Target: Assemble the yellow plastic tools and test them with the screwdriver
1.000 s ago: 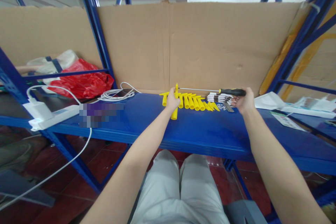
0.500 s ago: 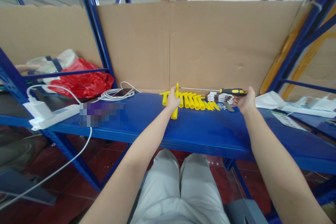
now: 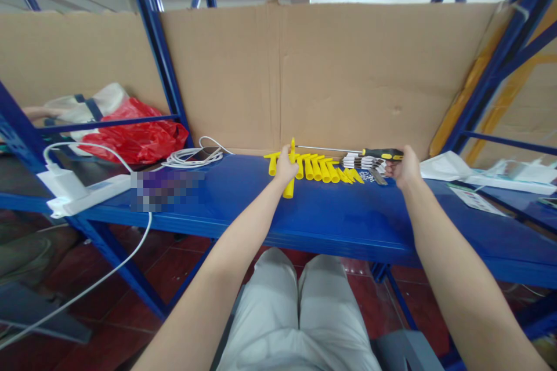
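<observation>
My left hand [image 3: 285,167] is closed round a yellow plastic piece [image 3: 290,184] that stands up out of my fist, at the left end of a row of several yellow plastic pieces [image 3: 319,168] on the blue shelf [image 3: 339,214]. My right hand [image 3: 404,169] is at the right end of the row, its fingers curled by a stack of white and dark flat parts [image 3: 363,161] and a small heap of screws [image 3: 369,175]. Just behind it lies a black and yellow screwdriver [image 3: 378,153]; whether my fingers grip it is hidden.
A cardboard sheet [image 3: 304,69] backs the shelf. White cables [image 3: 191,156] and a power strip with a charger [image 3: 78,188] lie to the left, with a red bag [image 3: 134,133] behind. White packets and papers [image 3: 478,177] sit at the right. Blue uprights [image 3: 156,52] frame the bay.
My right hand has drifted slightly left along the screwdriver handle. My left hand has stayed put on the yellow piece.
</observation>
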The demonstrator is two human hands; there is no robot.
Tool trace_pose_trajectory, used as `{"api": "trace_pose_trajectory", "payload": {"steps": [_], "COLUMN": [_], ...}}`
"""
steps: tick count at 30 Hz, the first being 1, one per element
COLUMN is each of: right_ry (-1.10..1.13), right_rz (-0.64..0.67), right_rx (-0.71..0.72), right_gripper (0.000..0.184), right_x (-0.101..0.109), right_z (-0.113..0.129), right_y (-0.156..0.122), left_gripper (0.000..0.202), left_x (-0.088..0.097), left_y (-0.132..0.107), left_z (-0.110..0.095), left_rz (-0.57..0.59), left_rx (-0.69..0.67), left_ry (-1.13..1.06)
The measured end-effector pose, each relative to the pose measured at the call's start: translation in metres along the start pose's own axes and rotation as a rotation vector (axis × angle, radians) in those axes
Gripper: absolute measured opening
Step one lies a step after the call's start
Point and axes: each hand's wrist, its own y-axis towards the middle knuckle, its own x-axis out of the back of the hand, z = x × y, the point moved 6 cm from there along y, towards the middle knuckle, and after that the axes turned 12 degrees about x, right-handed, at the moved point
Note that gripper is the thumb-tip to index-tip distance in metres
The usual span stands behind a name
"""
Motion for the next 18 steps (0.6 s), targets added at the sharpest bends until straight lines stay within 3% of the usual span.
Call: {"api": "trace_pose_trajectory", "payload": {"steps": [4, 12, 18], "right_ry": [0.021, 0.222, 0.305], "right_rz": [0.036, 0.094, 0.135], "right_rx": [-0.057, 0.007, 0.016], "right_gripper": [0.018, 0.005, 0.012], "right_x": [-0.005, -0.007, -0.007], "right_z": [0.003, 0.001, -0.003], "right_y": [-0.008, 0.000, 0.007], "left_gripper": [0.068, 0.065, 0.066], "left_x": [0.002, 0.002, 0.001], "left_y": [0.003, 0.005, 0.001], "left_z": [0.002, 0.002, 0.000], "left_rz": [-0.020, -0.003, -0.009], "left_rx": [-0.002, -0.032, -0.008], "left_ry": [-0.002, -0.023, -0.001]}}
